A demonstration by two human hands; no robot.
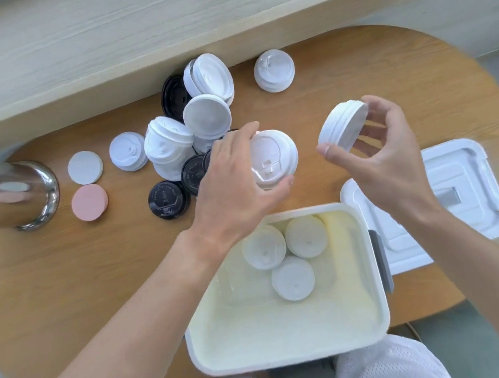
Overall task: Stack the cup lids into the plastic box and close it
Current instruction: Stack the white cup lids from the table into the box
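Holding one stack of white lids apiece, both hands hover just beyond the far rim of the plastic box [289,333], which sits open at the near edge of the wooden table [66,287]. The left hand [235,187] curls its thumb and fingers round a short stack of white lids [274,158] with the top face toward the camera. The right hand [384,154], beyond the box's far right corner, pinches a second white stack [343,126] between thumb and curled fingers, tilted on edge. Inside the box, three white lid stacks [292,277] stand close together in its far half, touching one another. The box lid [459,183] lies flat on the table just to the right of the box. Beyond the box to the far left lies a loose heap of white and black lids [180,140], with one white lid [274,70] apart from it farther back. Left of that heap lie a white disc [85,167] and a pink disc [89,202], beside a shiny metal post [25,195].
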